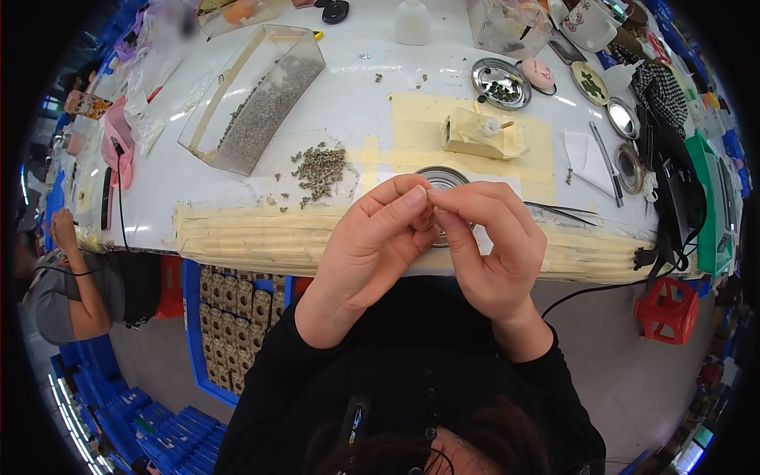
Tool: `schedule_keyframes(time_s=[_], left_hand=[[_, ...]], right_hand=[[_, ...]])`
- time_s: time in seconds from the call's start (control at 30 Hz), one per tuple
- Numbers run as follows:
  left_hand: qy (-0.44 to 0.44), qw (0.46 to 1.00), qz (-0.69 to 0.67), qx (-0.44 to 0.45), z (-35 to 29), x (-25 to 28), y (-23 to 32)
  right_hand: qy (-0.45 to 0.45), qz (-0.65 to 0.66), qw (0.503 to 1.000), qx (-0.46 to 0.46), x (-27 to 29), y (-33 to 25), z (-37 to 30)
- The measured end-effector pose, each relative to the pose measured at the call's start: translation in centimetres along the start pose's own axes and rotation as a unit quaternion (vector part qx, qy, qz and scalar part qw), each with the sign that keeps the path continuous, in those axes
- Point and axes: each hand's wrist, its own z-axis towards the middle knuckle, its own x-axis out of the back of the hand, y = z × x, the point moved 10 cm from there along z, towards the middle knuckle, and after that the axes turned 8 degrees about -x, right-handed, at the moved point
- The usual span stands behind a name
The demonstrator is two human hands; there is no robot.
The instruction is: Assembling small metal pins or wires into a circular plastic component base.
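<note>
My left hand (372, 233) and my right hand (497, 241) meet over the front edge of the table, thumbs and forefingers pinched together. Whatever sits between the fingertips is too small and covered to make out. Partly hidden behind my hands lies a round metal dish (445, 176). To the left of them a pile of small grey-brown parts (319, 169) is spread on the table. Farther back, a clear box (273, 111) holds a mass of similar small parts. A tape-covered block (475, 134) with a white nozzle-like tip stands beyond my hands.
Black tweezers (564, 210) lie right of my hands. A metal dish (514, 97) with dark green pieces stands at the back right, near a white bottle (412, 24). Below the table's left side is a blue crate (192, 332) of patterned blocks. Another person's arm (85, 289) shows far left.
</note>
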Motion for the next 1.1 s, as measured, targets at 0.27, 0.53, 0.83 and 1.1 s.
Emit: schedule_keyframes(time_s=[0.27,0.53,0.83,1.1], left_hand=[[0.007,0.997,0.066,-0.043,-0.4,0.2,0.2],[0.006,0.958,0.202,-0.205,-1.4,-0.9,3.2],[-0.018,0.912,0.278,-0.300,-2.1,-2.0,4.2],[-0.043,0.896,0.300,-0.323,-2.4,-2.2,4.4]], right_hand=[[-0.009,0.074,0.996,-0.040,0.1,1.2,0.0],[-0.005,0.104,0.993,-0.047,0.0,1.3,0.0],[0.021,0.049,0.999,0.008,0.5,-0.1,-0.1],[0.013,0.075,0.997,-0.003,0.5,0.3,-0.2]])
